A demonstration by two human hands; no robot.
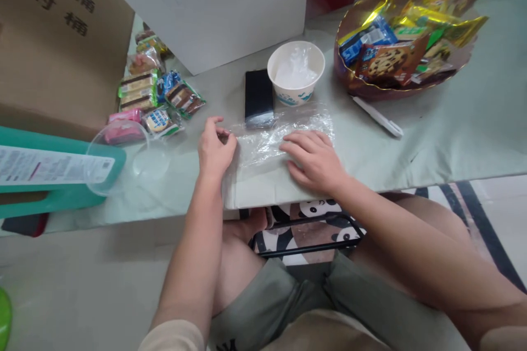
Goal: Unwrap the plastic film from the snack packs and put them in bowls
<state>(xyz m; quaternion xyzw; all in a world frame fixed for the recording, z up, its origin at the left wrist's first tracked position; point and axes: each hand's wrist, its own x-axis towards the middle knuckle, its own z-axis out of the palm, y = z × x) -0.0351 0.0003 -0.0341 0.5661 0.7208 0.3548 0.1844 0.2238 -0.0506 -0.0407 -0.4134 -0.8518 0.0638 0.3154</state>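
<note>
A clear, crinkled plastic bag (263, 145) lies flat on the cloth-covered table in front of me. My left hand (216, 148) is at the bag's left edge, its fingers curled and the thumb pressed in, pinching the film there. Across the bag's right part rests my right hand (315, 160), palm down with the fingers stretched out. Just beyond the bag lies a dark phone (258, 96). Beside the phone stands a white paper bowl (296, 88) with crumpled clear plastic inside.
A gold-rimmed bowl (343, 79) of wrapped snacks stands at right, a white pen-like cutter (377, 117) by it. Several packaged snacks (140, 90) lie at left near a cardboard box (61, 55), a clear plastic cup (119, 159) and a green container (61, 170). A white box (230, 5) stands behind.
</note>
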